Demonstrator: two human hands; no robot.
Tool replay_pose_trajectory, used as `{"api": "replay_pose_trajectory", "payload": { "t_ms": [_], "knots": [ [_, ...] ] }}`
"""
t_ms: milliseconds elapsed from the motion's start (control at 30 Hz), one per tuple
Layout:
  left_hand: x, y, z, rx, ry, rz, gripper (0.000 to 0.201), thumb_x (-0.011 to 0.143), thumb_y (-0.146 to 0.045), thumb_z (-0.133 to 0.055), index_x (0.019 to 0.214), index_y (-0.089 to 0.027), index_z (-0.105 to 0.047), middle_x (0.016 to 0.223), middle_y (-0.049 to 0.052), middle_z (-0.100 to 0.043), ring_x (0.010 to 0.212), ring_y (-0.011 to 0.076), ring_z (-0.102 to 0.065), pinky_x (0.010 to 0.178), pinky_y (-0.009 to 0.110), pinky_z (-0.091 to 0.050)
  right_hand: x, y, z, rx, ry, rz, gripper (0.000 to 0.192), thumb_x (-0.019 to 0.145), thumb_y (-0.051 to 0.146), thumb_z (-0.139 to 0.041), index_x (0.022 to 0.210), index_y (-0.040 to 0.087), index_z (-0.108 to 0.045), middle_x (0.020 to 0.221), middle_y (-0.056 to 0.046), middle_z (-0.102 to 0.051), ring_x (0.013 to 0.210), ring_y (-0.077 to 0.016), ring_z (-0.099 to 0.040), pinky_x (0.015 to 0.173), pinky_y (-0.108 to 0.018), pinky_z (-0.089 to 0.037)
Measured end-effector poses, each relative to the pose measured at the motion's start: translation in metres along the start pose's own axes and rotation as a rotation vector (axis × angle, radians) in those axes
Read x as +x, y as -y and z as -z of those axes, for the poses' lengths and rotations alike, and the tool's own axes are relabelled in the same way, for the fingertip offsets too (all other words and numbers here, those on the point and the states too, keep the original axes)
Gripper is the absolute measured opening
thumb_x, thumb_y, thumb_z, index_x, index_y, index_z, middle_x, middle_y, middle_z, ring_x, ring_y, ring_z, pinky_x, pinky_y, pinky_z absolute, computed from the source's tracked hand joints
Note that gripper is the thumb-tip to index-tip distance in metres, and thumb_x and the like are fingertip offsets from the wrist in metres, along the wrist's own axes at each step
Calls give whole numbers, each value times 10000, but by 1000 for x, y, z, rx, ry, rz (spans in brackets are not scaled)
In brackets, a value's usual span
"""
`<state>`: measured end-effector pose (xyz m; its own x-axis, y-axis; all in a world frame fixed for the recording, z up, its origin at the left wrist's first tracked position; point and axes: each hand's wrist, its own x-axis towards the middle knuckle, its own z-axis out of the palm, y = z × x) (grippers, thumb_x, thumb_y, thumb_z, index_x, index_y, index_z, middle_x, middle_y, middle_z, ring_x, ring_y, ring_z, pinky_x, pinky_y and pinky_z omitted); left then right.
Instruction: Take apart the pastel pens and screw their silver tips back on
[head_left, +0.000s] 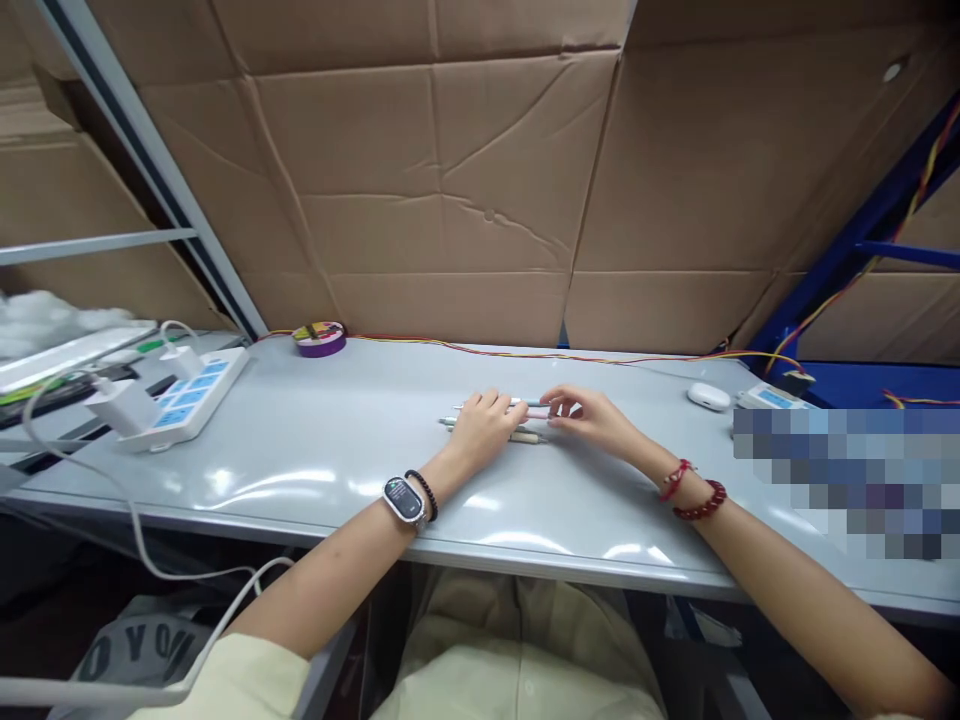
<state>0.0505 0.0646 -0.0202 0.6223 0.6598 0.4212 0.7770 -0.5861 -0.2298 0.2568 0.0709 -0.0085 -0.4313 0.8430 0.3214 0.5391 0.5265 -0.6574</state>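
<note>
Several slim pens (529,437) lie side by side near the middle of the table, pointing left to right. My left hand (487,428) is laid across them with its fingers curved over the top and hides their middle parts. Tips stick out on its left and ends on its right. At those right ends is my right hand (589,418), thumb and fingers pinched on the end of a pinkish pen (538,415). A light blue pen (531,403) lies just beyond that one.
A purple roll of tape (319,340) sits at the back left. A white power strip (187,400) with plugged-in chargers stands left. Thin wires (465,349) run along the back edge. A white earbud case (709,397) lies right. Cardboard (450,180) walls the back.
</note>
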Motion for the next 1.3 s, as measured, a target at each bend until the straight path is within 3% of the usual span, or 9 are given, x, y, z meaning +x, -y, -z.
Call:
{"api": "replay_pose_trajectory", "payload": {
  "t_ms": [167,267,433,700,867,1067,1300],
  "knots": [
    [1,1,2,-14,-30,20,179,942,-270,-451,959,-140,-572,861,29,-574,855,186,-560,742,355,-458,-1,2,-2,-9,9,23,288,769,344,-600,1024,211,-604,930,-42,-624,807,-187,-577,727,-308,-472],
    [1,2,2,-40,-36,46,198,949,-279,-438,935,-137,-575,846,29,-575,847,184,-561,737,351,-458,-1,4,-2,7,12,12,251,842,380,-518,1018,223,-607,919,-34,-653,790,-187,-601,702,-308,-481],
    [1,2,2,-118,-41,101,184,939,-276,-463,954,-131,-576,845,24,-591,802,165,-582,722,339,-479,-1,7,0,46,-85,3,237,850,402,-515,913,202,-626,883,-41,-661,779,-200,-614,697,-337,-500],
    [-1,6,7,-304,-38,26,331,960,-367,-397,1241,-196,-431,902,24,-663,778,179,-635,680,285,-479,-5,16,-2,171,-180,48,252,791,423,-609,885,189,-601,863,-47,-665,769,-202,-641,702,-351,-535],
    [-2,5,8,-362,-46,-49,367,976,-257,-339,1341,-246,-305,1032,19,-644,841,163,-637,689,237,-470,-8,25,-4,237,-199,75,253,781,430,-625,878,197,-605,884,-38,-674,842,-209,-649,795,-365,-525],
    [-5,6,8,-348,-74,-100,339,976,-233,-279,1291,-247,-403,889,23,-605,678,132,-606,607,216,-458,-10,29,-3,272,-225,46,263,776,440,-626,859,191,-600,860,-48,-669,815,-222,-657,710,-357,-551],
    [-5,7,8,-368,-119,-106,342,983,-246,-233,1260,-219,-432,861,35,-604,675,131,-592,589,208,-452,-11,32,-2,292,-225,32,226,774,406,-641,844,193,-606,822,-38,-683,797,-219,-667,698,-338,-537]
  ]
}}
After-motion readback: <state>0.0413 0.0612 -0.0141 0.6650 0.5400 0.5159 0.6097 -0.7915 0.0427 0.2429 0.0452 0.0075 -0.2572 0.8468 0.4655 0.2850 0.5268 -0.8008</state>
